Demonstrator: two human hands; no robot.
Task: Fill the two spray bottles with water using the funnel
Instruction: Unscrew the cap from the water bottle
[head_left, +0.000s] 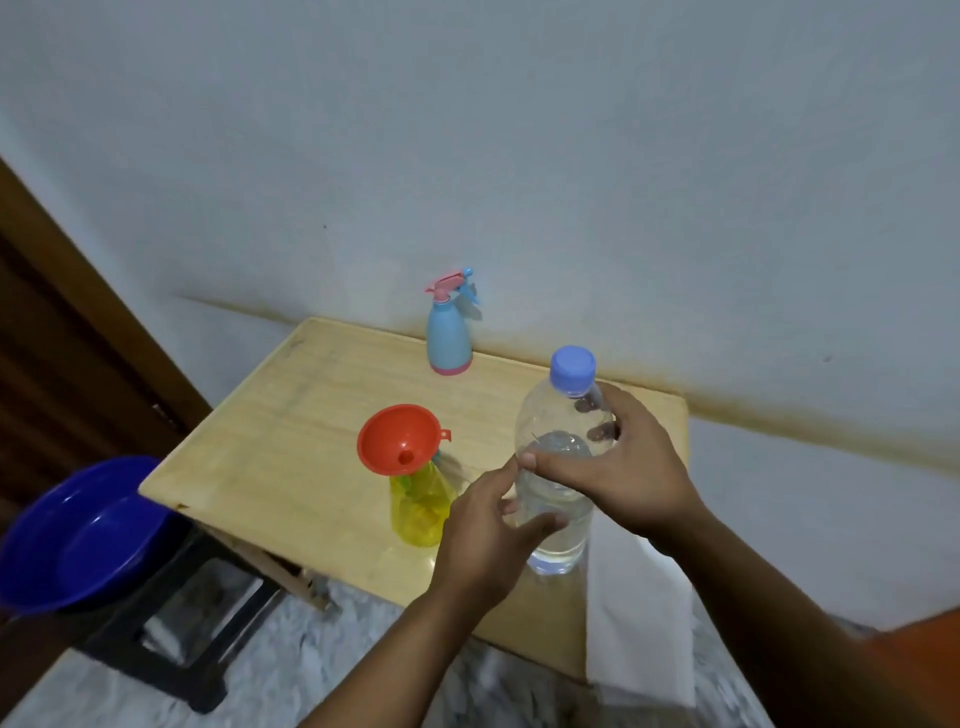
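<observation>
Two hands are ours to work with, and both are on the water bottle, but we begin with the biggest thing, the wooden table (291, 457), pushed against the wall, with a blue basin (78, 535) on a dark stool (171, 654) beside it and a white cloth (639, 613) draped over its near edge. On the table stands the clear water bottle (558, 493), about half full, its blue cap (572, 370) on. Our right hand (618, 467) wraps the upper body; our left hand (483, 535) curls round the lower part. Just beside it stands the yellow spray bottle (418, 506), open, with the red funnel (400, 440) seated in its neck. The blue spray bottle (448, 338) waits at the far edge, its pink trigger head fitted. We judge the risk lies in the pour: the funnel sits a little tilted, so a knock from the bottle or a fast stream could tip it and flood the table.
</observation>
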